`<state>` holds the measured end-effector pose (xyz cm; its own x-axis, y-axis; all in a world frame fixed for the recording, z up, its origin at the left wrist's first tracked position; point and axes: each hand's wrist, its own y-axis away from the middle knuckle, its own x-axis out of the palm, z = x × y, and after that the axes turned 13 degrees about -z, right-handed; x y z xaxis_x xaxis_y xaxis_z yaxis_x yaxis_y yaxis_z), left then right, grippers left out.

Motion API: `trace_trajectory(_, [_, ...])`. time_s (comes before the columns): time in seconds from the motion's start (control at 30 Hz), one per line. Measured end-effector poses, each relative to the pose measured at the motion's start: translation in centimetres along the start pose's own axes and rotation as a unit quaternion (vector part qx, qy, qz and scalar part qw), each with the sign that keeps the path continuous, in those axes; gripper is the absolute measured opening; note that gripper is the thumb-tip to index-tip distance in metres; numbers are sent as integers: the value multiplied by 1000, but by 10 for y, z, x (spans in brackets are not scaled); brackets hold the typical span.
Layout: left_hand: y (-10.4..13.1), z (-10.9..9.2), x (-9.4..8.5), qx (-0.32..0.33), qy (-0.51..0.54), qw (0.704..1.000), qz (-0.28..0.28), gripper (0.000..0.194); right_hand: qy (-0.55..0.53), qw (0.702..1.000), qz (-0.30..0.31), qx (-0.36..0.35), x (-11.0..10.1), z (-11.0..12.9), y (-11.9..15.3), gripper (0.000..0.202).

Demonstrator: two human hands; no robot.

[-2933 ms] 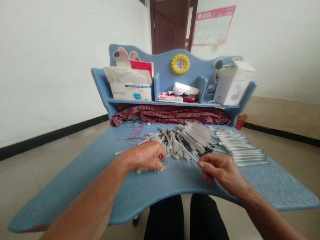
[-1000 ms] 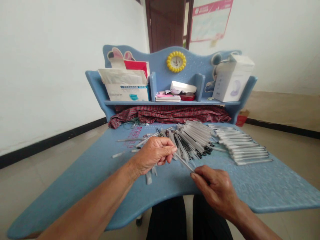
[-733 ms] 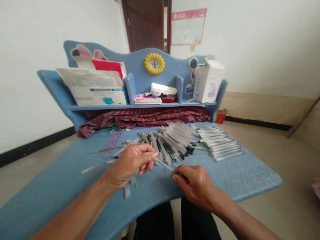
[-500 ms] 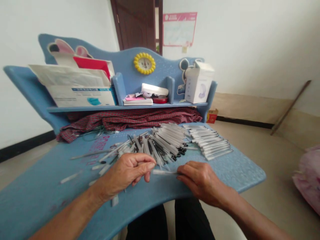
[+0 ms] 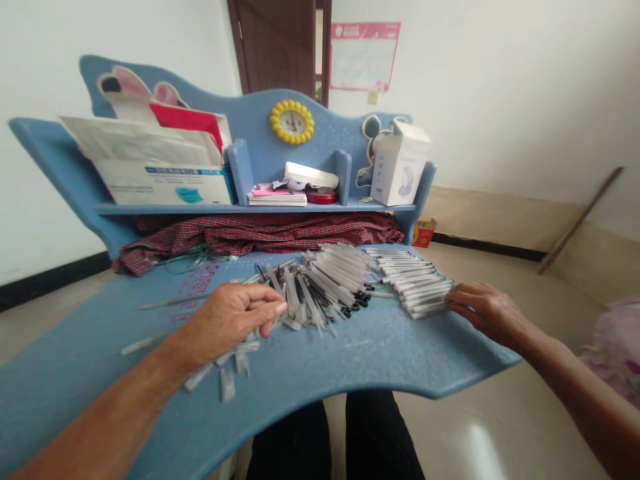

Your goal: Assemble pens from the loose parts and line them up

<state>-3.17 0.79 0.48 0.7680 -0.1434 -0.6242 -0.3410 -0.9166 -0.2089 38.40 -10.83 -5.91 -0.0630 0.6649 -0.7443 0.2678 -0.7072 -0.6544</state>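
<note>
My right hand (image 5: 485,308) is at the right edge of the table, its fingertips pinched on the end of a pen in a neat row of slim whitish pens (image 5: 413,280). My left hand (image 5: 245,313) hovers over the left side of a loose heap of pen parts (image 5: 335,277), thumb and forefinger pressed together. Anything between those fingers is too small or hidden to make out. The heap has translucent barrels and black ends. Below my left hand lie several short clear plastic pieces (image 5: 227,385).
The blue table (image 5: 350,373) has a curved front edge above my knees. Behind the heap lies a checked cloth (image 5: 280,233) under a shelf (image 5: 200,209). On the shelf stand a mask box (image 5: 170,187) and a white carton (image 5: 397,167). A thin stick (image 5: 215,300) lies at left.
My right hand has moved right and away from me, carrying the pen from the table's front to the row. My left hand has shifted left and slightly up.
</note>
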Motion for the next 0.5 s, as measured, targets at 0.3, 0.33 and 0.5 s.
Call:
trace_trajectory(0.3, [-5,11,-13,-2,-39,997,73,29,20,999,33,-19,11,-1,-1,26])
trace_trajectory(0.33, [-4,12,-16,1,-45,995,86,30,20,999,29,-21,12,-1,2,27])
trace_trajectory(0.5, [0,13,-27,-6,-84,987,135,22,35,999,18,-22,17,-8,19,31])
